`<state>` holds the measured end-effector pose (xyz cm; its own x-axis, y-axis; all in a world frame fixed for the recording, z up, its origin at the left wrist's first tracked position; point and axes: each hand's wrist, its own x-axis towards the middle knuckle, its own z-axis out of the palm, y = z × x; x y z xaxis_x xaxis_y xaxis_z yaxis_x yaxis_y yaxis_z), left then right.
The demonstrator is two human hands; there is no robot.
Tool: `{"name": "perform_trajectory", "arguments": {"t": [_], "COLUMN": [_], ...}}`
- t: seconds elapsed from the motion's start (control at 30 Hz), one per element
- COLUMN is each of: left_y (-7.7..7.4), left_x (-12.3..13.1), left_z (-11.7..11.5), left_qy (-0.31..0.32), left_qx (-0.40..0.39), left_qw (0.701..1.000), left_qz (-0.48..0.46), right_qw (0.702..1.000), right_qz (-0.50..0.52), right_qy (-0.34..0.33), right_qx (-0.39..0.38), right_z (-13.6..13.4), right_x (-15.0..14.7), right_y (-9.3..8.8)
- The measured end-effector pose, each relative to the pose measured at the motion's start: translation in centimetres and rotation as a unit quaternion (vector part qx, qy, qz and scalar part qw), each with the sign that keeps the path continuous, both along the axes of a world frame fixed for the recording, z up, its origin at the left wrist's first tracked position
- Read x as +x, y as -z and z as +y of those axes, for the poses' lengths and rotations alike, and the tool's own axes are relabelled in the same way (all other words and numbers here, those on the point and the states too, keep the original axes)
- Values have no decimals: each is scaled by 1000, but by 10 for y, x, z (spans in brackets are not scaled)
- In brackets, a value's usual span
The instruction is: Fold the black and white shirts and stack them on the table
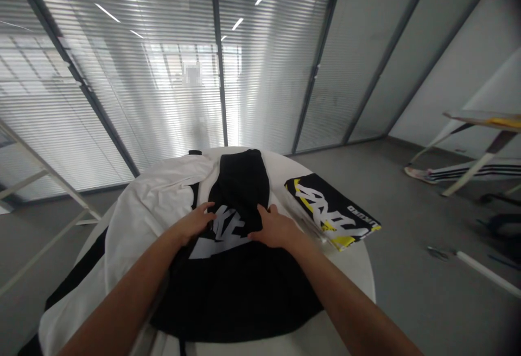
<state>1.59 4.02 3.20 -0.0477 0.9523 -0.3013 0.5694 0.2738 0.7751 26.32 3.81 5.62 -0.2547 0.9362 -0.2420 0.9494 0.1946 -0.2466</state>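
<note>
A black top (pixel 244 285) with large white lettering lies on the round white table (pixel 358 269). Its sides are folded inward higher up, so that part is narrow, and the lower part spreads wide towards me. My left hand (pixel 197 223) rests on the left edge of the print, fingers stretched out and apart. On the right side of the print lies my right hand (pixel 277 228), thumb and fingers spread over the cloth. A rumpled white garment (pixel 142 209) with black parts covers the table's left side, beneath my left forearm.
A flat black, white and yellow printed package (pixel 331 209) lies at the table's right edge. Glass partitions with blinds (pixel 260 90) stand behind. A white metal frame (pixel 49 171) is at the left. Another table (pixel 488 120) and a person's striped trouser leg (pixel 476 171) are at the right.
</note>
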Motion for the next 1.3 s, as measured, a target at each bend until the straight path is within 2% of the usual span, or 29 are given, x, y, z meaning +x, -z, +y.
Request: {"name": "perform_trajectory", "arguments": {"t": [0.17,0.3,0.43,0.53,0.6,0.73,0.87,0.97,1.1,1.2,1.3], "left_y": [16,26,27,23,21,15,9,3,4,10,13], "left_x": [-1,3,9,12,12,10,14,21,24,19,15], "left_z": [-1,4,2,-5,-10,-16,-24,-30,-32,-31,-31], "left_qy": [28,13,51,84,94,112,106,91,152,191,208], "left_qx": [49,106,159,172,161,130,115,170,280,269,249], "left_qw": [998,994,977,950,938,938,928,898,845,842,848], "left_qz": [4,6,136,248,291,302,338,395,430,427,420], "right_qw": [1000,995,988,983,983,982,973,976,985,983,982], "right_qz": [4,-28,-54,-60,-59,-61,-70,-67,-14,15,-16], "right_qy": [20,59,75,56,26,-19,-37,-56,-87,-103,-98], "right_qx": [24,71,125,163,174,175,216,201,147,153,159], "right_z": [4,18,19,8,-2,-17,-22,-22,-21,-24,-29], "right_x": [2,9,14,13,10,6,6,3,-2,-4,0], "right_y": [9,13,17,16,13,5,-1,-2,0,1,0]}}
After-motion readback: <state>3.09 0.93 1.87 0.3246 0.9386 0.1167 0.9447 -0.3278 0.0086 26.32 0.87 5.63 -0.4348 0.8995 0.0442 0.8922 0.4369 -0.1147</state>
